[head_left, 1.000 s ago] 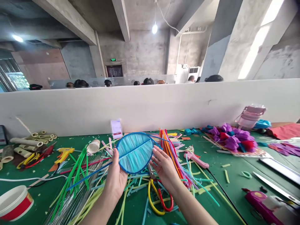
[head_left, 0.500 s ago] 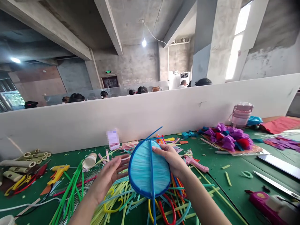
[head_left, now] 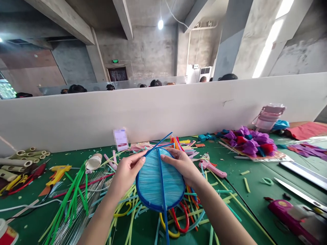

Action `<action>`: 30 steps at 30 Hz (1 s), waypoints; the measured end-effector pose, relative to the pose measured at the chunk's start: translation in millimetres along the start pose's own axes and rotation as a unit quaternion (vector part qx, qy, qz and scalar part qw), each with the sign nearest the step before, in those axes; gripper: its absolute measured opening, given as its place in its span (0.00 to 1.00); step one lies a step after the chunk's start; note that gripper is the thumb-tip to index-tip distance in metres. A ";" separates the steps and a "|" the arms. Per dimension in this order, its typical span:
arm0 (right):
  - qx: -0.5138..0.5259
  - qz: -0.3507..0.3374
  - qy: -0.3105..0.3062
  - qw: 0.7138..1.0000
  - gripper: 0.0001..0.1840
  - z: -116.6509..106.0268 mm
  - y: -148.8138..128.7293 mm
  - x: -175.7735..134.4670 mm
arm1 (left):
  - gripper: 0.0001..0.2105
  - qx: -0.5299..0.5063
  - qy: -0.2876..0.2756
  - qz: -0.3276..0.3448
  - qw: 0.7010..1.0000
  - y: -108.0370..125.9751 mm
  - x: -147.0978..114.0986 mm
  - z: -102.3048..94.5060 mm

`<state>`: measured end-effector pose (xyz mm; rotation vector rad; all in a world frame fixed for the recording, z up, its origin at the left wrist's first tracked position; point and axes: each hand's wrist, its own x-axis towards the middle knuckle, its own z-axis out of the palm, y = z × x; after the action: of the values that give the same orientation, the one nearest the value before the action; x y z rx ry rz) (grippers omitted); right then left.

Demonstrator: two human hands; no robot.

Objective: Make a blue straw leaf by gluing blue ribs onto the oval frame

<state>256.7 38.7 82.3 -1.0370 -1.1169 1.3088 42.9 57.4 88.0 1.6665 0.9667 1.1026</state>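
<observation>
The left hand (head_left: 129, 168) is pinching the upper left rim of a flat, leaf-shaped blue piece (head_left: 150, 183) with a dark-blue border and central stem, thumb and fingertips nearly meeting. The right hand (head_left: 182, 166) is gripping its upper right edge, thumb lying across the front. The piece is hovering above the green-topped bench (head_left: 237, 170), its stem crossing before scissors with red-and-yellow looped handles (head_left: 188, 223).

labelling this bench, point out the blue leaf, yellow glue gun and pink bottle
Blue leaf (head_left: 161, 179), head view: its middle rib.
Yellow glue gun (head_left: 58, 173), head view: its body.
Pink bottle (head_left: 269, 118), head view: its side.
</observation>
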 end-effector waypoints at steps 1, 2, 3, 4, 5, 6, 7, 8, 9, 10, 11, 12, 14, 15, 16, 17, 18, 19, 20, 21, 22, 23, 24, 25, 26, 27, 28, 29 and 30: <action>-0.013 -0.009 0.015 1.000 0.30 -0.3 2.3 1.9 | 0.22 -0.004 -0.004 -0.010 1.000 -1.1 -0.1 -1.3; -0.026 -0.024 0.035 0.999 0.33 -1.0 4.9 4.1 | 0.22 -0.006 -0.010 -0.022 1.000 -2.0 -0.1 -2.1; -0.039 -0.049 0.059 0.996 0.36 -2.2 7.4 6.6 | 0.22 -0.006 -0.017 -0.035 0.999 -2.7 0.0 -2.4; -0.054 -0.083 0.082 0.992 0.39 -3.8 9.6 9.1 | 0.22 -0.003 -0.025 -0.045 0.999 -3.3 0.2 -2.5; -0.075 -0.121 0.102 0.985 0.41 -5.6 11.3 11.5 | 0.22 0.001 -0.032 -0.051 0.998 -3.9 0.4 -2.3; -0.104 -0.160 0.117 0.975 0.41 -7.7 12.3 13.5 | 0.22 0.004 -0.039 -0.053 0.998 -4.5 0.6 -2.1; -0.139 -0.196 0.125 0.963 0.40 -9.8 12.6 14.9 | 0.22 0.005 -0.045 -0.055 0.997 -5.1 0.8 -1.9; -0.181 -0.226 0.127 0.949 0.37 -11.9 12.2 15.7 | 0.22 0.002 -0.050 -0.056 0.997 -5.8 1.0 -1.7; -0.230 -0.249 0.128 0.932 0.32 -13.6 11.2 15.9 | 0.22 -0.001 -0.051 -0.057 0.997 -6.4 1.2 -1.6; -0.282 -0.267 0.129 0.912 0.25 -15.0 9.9 15.4 | 0.22 -0.004 -0.051 -0.059 0.997 -7.0 1.5 -1.5; -0.330 -0.282 0.131 0.891 0.18 -15.9 8.4 14.5 | 0.22 -0.006 -0.050 -0.062 0.997 -7.5 1.7 -1.4; -0.370 -0.294 0.135 0.871 0.13 -16.3 7.1 13.2 | 0.22 -0.009 -0.047 -0.064 0.997 -7.8 2.0 -1.3; -0.423 -0.311 0.146 0.839 0.06 -15.8 5.5 10.3 | 0.23 -0.022 -0.039 -0.073 0.996 -7.5 2.4 -0.8; -0.434 -0.318 0.155 0.829 0.05 -14.9 5.3 9.0 | 0.24 -0.035 -0.034 -0.082 0.995 -7.0 2.5 -0.5; -0.440 -0.325 0.163 0.821 0.04 -13.8 5.4 7.8 | 0.25 -0.052 -0.028 -0.093 0.994 -6.3 2.7 -0.2; -0.444 -0.331 0.169 0.815 0.04 -12.5 5.6 6.9 | 0.25 -0.072 -0.022 -0.105 0.992 -5.6 2.8 0.1; -0.447 -0.335 0.171 0.811 0.04 -11.2 5.8 6.1 | 0.26 -0.091 -0.016 -0.117 0.989 -5.0 2.8 0.3; -0.449 -0.337 0.171 0.810 0.03 -9.8 5.8 5.5 | 0.25 -0.107 -0.011 -0.126 0.986 -4.6 2.9 0.3; -0.450 -0.336 0.168 0.810 0.03 -8.5 5.5 4.9 | 0.24 -0.118 -0.007 -0.132 0.984 -4.2 2.9 0.2; -0.452 -0.334 0.164 0.811 0.03 -7.4 4.8 4.2 | 0.24 -0.125 -0.006 -0.136 0.983 -4.0 2.9 0.1; -0.455 -0.331 0.159 0.811 0.03 -6.4 3.6 3.3 | 0.23 -0.128 -0.005 -0.138 0.982 -3.7 2.7 0.0; -0.460 -0.329 0.156 0.810 0.02 -5.5 2.0 2.3 | 0.22 -0.127 -0.005 -0.140 0.982 -3.2 2.4 0.0; -0.466 -0.328 0.153 0.807 0.02 -4.9 0.0 1.0 | 0.22 -0.124 -0.003 -0.139 0.982 -2.7 2.1 0.3; -0.476 -0.327 0.148 0.803 0.02 -4.3 -2.3 -0.6 | 0.21 -0.120 -0.001 -0.136 0.983 -1.9 1.7 0.9; -0.489 -0.326 0.141 0.797 0.02 -3.9 -4.7 -2.3 | 0.21 -0.116 0.000 -0.131 0.984 -1.1 1.3 1.8; -0.505 -0.323 0.133 0.789 0.03 -3.6 -7.2 -4.0 | 0.20 -0.113 -0.001 -0.126 0.986 -0.3 0.9 2.9; -0.524 -0.318 0.123 0.781 0.03 -3.3 -9.6 -5.8 | 0.20 -0.111 -0.003 -0.123 0.986 0.4 0.7 4.2; -0.542 -0.313 0.111 0.772 0.03 -2.9 -11.8 -7.4 | 0.19 -0.109 -0.006 -0.120 0.987 1.0 0.6 5.4; -0.557 -0.312 0.097 0.764 0.04 -2.6 -13.7 -8.9 | 0.19 -0.107 -0.008 -0.118 0.987 1.2 0.6 6.6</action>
<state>262.1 29.7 95.0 -1.3718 -1.9065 -0.1297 49.5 55.9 87.9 1.3481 0.9725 0.9946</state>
